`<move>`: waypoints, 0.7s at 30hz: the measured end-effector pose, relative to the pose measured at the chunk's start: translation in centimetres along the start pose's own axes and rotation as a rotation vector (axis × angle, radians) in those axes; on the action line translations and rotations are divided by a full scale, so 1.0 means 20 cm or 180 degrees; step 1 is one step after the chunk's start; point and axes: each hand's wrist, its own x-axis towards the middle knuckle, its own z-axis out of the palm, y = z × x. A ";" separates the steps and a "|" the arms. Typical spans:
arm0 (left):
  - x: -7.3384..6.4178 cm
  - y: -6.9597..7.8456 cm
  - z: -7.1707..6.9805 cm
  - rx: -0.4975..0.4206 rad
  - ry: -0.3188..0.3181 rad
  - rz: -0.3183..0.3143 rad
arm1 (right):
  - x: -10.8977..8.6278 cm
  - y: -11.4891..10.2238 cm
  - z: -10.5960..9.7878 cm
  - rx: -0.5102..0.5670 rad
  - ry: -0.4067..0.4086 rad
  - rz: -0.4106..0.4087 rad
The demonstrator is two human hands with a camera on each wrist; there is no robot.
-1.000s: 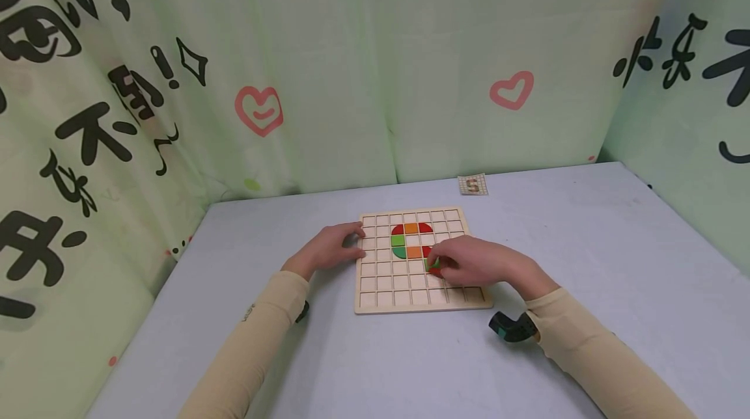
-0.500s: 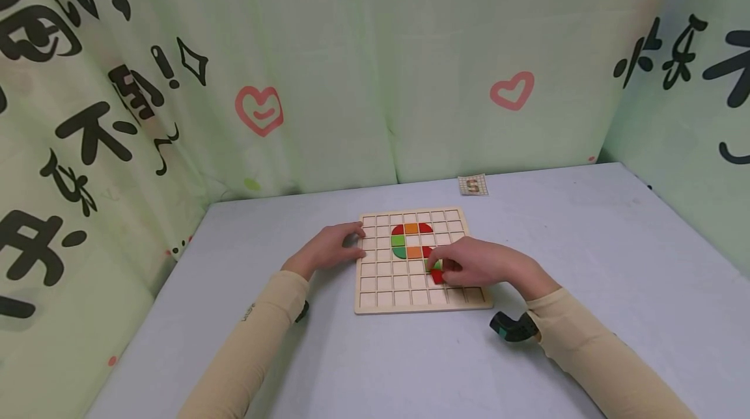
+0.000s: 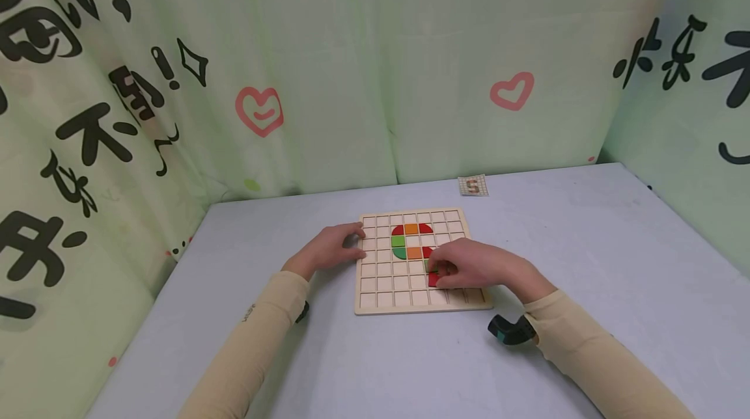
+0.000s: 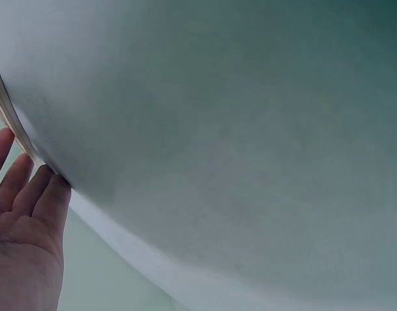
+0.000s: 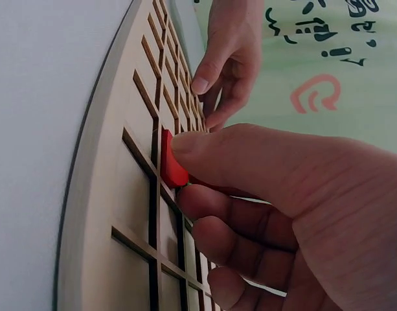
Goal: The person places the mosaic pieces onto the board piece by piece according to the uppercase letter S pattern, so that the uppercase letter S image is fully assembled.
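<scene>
A wooden grid board (image 3: 384, 283) lies on the table, with several coloured pieces set in its squares. My right hand (image 3: 477, 264) is over the board's right half, pinching a red piece (image 5: 173, 165); in the right wrist view the thumb lies on its edge, and the piece sits at a grid square. Just behind it a green piece (image 3: 430, 266) is partly covered by the fingers. At the left rim, my left hand (image 3: 328, 250) touches the board with fingertips and thumb. The left wrist view shows those fingers (image 4: 50, 204) fairly straight against the edge.
Other set pieces include an orange square (image 3: 413, 252), a light green square (image 3: 398, 241) and a dark green rounded piece (image 3: 400, 253). A small card (image 3: 472, 185) with a gridded figure lies behind the board. A printed curtain (image 3: 375, 67) hangs around the table (image 3: 281, 217).
The red piece in my right hand has turned and shifted slightly towards me, lying in the square in front of the green piece. My left hand has stayed at the rim.
</scene>
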 end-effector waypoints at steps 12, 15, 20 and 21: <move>0.01 -0.01 0.01 0.0017 -0.0004 -0.0030 | 0.01 0.00 0.02 0.0021 0.0097 -0.0070; 0.01 0.00 0.01 0.0017 0.0001 -0.0018 | 0.02 -0.01 0.02 0.0042 0.0104 -0.0082; 0.00 0.00 0.00 0.0013 0.0012 0.0008 | 0.01 0.01 0.00 0.0035 0.0114 0.0059; 0.00 0.00 0.00 0.0015 0.0012 0.0011 | 0.00 0.02 -0.02 0.0045 0.0116 0.0133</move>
